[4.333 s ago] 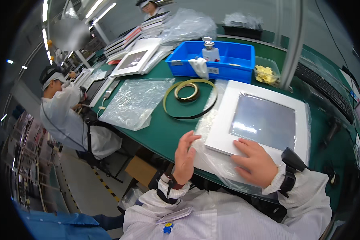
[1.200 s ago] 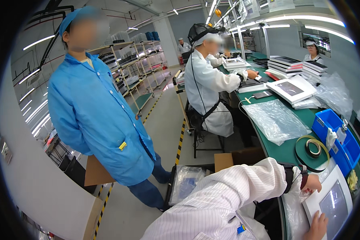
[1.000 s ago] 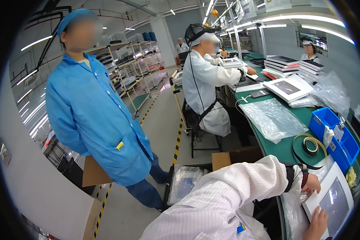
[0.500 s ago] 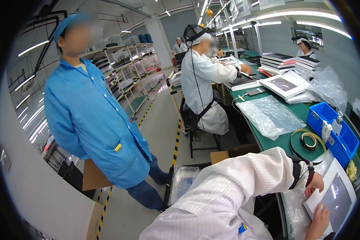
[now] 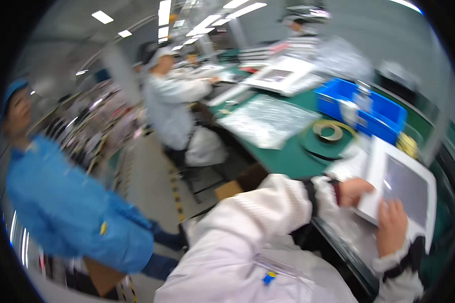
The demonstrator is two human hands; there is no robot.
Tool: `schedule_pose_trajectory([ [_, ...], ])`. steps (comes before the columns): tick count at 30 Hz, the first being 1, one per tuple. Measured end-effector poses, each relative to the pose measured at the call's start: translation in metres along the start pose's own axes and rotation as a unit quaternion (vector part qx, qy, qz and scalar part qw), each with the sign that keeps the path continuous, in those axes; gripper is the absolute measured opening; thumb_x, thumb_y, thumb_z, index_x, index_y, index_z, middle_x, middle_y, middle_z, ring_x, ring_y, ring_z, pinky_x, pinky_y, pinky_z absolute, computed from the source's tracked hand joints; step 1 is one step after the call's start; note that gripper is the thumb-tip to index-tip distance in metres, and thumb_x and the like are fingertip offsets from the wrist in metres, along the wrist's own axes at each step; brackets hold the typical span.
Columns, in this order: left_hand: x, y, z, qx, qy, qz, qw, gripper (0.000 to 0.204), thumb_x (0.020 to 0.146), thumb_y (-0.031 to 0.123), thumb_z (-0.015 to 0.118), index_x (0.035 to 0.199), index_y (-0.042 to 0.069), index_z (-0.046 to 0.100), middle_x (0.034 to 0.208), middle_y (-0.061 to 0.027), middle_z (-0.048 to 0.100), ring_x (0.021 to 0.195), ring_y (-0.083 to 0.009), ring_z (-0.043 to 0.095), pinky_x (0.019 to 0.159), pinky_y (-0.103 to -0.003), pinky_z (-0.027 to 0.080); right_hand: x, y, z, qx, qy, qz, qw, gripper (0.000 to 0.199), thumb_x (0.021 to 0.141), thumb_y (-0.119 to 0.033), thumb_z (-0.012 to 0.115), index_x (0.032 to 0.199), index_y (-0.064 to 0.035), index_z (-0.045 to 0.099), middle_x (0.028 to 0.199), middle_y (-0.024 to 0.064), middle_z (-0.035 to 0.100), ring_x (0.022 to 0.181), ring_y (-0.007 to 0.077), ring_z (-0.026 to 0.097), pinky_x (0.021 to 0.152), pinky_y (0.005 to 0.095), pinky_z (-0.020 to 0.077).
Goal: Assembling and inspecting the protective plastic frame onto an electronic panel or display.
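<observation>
A white-framed flat panel with a grey screen [image 5: 407,184] lies on the green bench at the right, over a clear plastic bag [image 5: 346,227]. My left hand [image 5: 354,191] grips its near left edge. My right hand [image 5: 390,227] rests flat on the panel's lower edge, fingers apart. Both arms are in white sleeves with dark wrist straps. The picture is blurred by head motion.
Beyond the panel lie a tape roll [image 5: 328,132] on a dark ring, a blue bin [image 5: 361,103] and a bubble-wrap bag [image 5: 268,121]. A seated person in white [image 5: 174,108] works further up the bench. A person in a blue coat [image 5: 71,212] stands in the aisle at the left.
The view has swung to the right, back toward the bench, so the panel and bins are larger in view. My hands stay on the panel, which four seconds ago lay in front of me.
</observation>
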State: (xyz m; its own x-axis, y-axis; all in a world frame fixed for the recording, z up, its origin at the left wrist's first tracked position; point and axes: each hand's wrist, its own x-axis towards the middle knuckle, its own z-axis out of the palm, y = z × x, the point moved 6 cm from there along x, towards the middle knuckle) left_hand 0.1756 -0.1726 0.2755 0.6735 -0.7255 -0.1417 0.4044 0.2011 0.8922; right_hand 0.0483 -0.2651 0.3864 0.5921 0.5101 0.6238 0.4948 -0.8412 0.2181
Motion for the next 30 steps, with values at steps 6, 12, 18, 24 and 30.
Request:
schedule_pose_trajectory([
  [6,-0.033,0.029,0.039,-0.086,0.066,-0.062,0.992,0.034,0.087,0.017,0.046,0.115,-0.003,0.042,0.108,-0.0120,0.052,0.096,-0.0207,0.053,0.084,-0.035,0.044,0.017,0.003,-0.007,0.025,-0.077,0.060,0.995,0.031,0.068,-0.011,0.049,0.098,-0.0042,0.051,0.093,0.0085,0.048,0.084,0.0226,0.047,0.059,0.0314,0.0386],
  [12,-0.029,0.046,0.054,-0.065,0.027,-0.017,0.997,0.038,0.086,0.019,0.046,0.118,-0.001,0.038,0.110,-0.0119,0.051,0.098,-0.0209,0.053,0.085,-0.035,0.043,0.019,0.021,-0.019,-0.016,-0.026,0.093,0.995,0.041,0.068,-0.005,0.053,0.109,-0.0050,0.049,0.103,0.0135,0.048,0.090,0.0255,0.049,0.068,0.0320,0.0431],
  [18,-0.041,0.073,0.067,-0.014,0.062,0.039,0.997,0.033,0.084,0.014,0.049,0.112,-0.001,0.041,0.103,-0.0090,0.053,0.092,-0.0178,0.054,0.080,-0.031,0.045,0.013,0.028,-0.008,-0.062,-0.077,0.120,0.988,0.033,0.071,-0.010,0.053,0.103,-0.0058,0.054,0.100,0.0092,0.054,0.086,0.0206,0.053,0.064,0.0278,0.0434],
  [24,-0.081,0.104,0.059,0.018,0.080,0.122,0.989,0.038,0.082,0.011,0.051,0.115,-0.003,0.038,0.105,-0.0112,0.052,0.093,-0.0168,0.054,0.080,-0.029,0.045,0.020,0.016,-0.015,-0.042,0.020,0.064,0.997,0.034,0.072,-0.011,0.051,0.106,-0.0055,0.053,0.111,0.0108,0.052,0.101,0.0225,0.050,0.076,0.0299,0.0434],
  [30,-0.121,0.111,0.039,0.060,0.162,0.227,0.959,0.041,0.082,0.011,0.051,0.118,-0.002,0.036,0.106,-0.0116,0.051,0.093,-0.0171,0.054,0.078,-0.028,0.045,0.027,0.019,-0.012,0.045,-0.035,0.011,0.998,0.063,0.062,-0.018,0.069,0.118,-0.0049,0.043,0.128,0.0130,0.038,0.118,0.0279,0.036,0.095,0.0392,0.0311],
])
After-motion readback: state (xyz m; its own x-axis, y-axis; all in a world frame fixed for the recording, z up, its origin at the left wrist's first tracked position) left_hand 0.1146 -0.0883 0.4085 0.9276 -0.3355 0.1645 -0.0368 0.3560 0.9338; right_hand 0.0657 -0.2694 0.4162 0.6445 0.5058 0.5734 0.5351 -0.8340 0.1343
